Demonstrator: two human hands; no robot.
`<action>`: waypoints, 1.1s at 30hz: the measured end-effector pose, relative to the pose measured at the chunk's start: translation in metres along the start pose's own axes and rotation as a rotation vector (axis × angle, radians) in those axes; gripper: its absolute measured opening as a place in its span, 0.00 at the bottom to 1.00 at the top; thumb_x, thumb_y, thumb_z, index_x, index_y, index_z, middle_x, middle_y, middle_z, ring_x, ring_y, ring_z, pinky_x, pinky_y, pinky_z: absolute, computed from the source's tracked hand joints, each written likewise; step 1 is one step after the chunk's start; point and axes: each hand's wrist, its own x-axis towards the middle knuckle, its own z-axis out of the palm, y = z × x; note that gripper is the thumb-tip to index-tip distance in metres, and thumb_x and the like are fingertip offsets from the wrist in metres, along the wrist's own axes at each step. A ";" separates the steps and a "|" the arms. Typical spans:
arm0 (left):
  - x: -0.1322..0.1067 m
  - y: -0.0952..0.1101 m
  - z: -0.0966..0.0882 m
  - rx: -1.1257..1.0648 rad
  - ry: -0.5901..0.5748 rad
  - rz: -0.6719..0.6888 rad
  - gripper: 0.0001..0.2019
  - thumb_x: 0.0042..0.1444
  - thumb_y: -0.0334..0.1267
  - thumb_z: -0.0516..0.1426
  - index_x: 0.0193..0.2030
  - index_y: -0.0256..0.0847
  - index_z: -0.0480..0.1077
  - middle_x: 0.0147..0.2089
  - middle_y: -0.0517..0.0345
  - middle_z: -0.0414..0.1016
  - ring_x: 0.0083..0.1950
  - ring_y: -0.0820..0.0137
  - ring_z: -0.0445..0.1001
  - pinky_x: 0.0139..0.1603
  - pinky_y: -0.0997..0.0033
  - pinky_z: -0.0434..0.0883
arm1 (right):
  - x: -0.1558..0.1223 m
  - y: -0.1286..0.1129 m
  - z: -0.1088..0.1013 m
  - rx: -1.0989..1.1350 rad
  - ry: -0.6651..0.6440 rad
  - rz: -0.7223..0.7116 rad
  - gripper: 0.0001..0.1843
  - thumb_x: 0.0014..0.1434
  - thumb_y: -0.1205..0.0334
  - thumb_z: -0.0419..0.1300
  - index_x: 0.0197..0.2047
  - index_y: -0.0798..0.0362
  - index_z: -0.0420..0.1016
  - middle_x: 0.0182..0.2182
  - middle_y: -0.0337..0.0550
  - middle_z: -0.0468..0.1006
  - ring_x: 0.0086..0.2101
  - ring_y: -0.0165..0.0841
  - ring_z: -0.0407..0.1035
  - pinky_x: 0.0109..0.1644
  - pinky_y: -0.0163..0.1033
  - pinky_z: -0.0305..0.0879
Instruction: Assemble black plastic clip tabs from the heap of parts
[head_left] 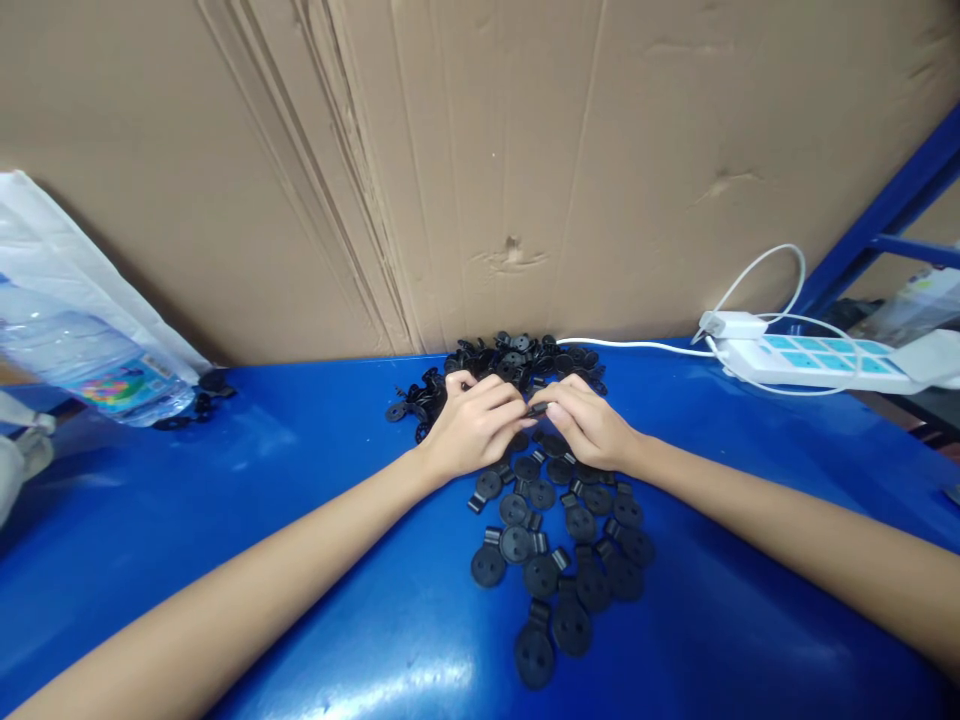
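Note:
My left hand [474,428] and my right hand [587,422] meet at the middle of the blue table [315,560], fingers curled. Both pinch one small black plastic part [537,408] between their fingertips. Just behind the hands lies a loose heap of black parts [517,362]. In front of them, several round black discs with two holes and a short tab [556,540] lie flat, spread toward me.
A creased cardboard sheet [480,170] stands upright behind the table. A plastic water bottle [90,365] lies at the left beside white plastic bags. At the right sit a white power strip [817,360] with a charger and cable, and a blue metal frame [885,215].

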 end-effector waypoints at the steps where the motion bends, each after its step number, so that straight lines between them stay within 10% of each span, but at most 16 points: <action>1: 0.000 0.000 0.000 0.008 -0.005 -0.001 0.13 0.66 0.40 0.51 0.33 0.39 0.69 0.33 0.59 0.75 0.37 0.71 0.68 0.43 0.61 0.51 | 0.000 -0.001 -0.001 0.014 0.005 0.002 0.13 0.70 0.62 0.43 0.50 0.54 0.65 0.35 0.45 0.77 0.33 0.34 0.68 0.41 0.42 0.64; 6: 0.001 0.002 -0.001 0.018 -0.015 0.022 0.13 0.66 0.40 0.50 0.32 0.38 0.70 0.29 0.59 0.73 0.36 0.70 0.67 0.42 0.61 0.52 | 0.000 -0.003 0.000 0.007 0.016 0.009 0.12 0.68 0.58 0.50 0.50 0.53 0.66 0.25 0.38 0.73 0.26 0.32 0.65 0.36 0.39 0.64; 33: 0.001 0.004 -0.003 -0.067 -0.027 -0.070 0.11 0.66 0.40 0.49 0.37 0.37 0.66 0.36 0.57 0.76 0.37 0.70 0.71 0.44 0.61 0.52 | -0.001 -0.002 0.004 0.072 0.059 0.047 0.07 0.66 0.65 0.50 0.46 0.52 0.65 0.34 0.45 0.76 0.31 0.33 0.72 0.36 0.38 0.70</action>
